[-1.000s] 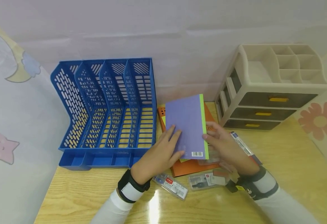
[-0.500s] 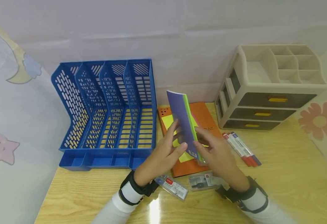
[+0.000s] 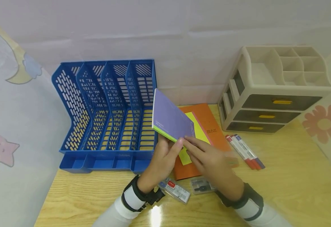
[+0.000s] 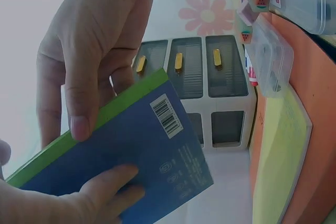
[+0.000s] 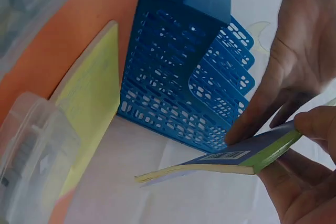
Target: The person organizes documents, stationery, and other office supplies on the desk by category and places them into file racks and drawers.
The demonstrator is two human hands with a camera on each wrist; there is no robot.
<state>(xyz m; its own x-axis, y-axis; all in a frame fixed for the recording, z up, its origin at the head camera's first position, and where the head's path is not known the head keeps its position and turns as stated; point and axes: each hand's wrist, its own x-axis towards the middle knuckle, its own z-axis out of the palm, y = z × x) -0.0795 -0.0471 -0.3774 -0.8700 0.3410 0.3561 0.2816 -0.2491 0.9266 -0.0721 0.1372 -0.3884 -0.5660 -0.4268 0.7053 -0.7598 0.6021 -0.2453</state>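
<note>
A thin notebook (image 3: 171,115), purple with a green spine, is raised and tilted above the table's stack. My left hand (image 3: 161,159) holds it by the near spine edge, thumb at the spine and fingers under the cover. Beside that thumb, my right hand (image 3: 210,162) pinches the same edge. A barcode marks the notebook's underside (image 4: 178,145) in the left wrist view. Below lies a yellow notebook (image 3: 200,130) on an orange folder (image 3: 210,115), partly covered by my hands. In the right wrist view the spine (image 5: 275,148) sits between my fingers.
At left stands a blue file rack (image 3: 97,150) with upright dividers and front trays. A beige drawer unit (image 3: 273,90) stands back right. Several markers (image 3: 244,151) lie right of the folder. Clear plastic cases (image 3: 178,190) lie near the front.
The notebook has turned from its barcoded back to its printed cover, its spine swinging from the right to the near side. It has shifted left, and both hands have changed their hold.
</note>
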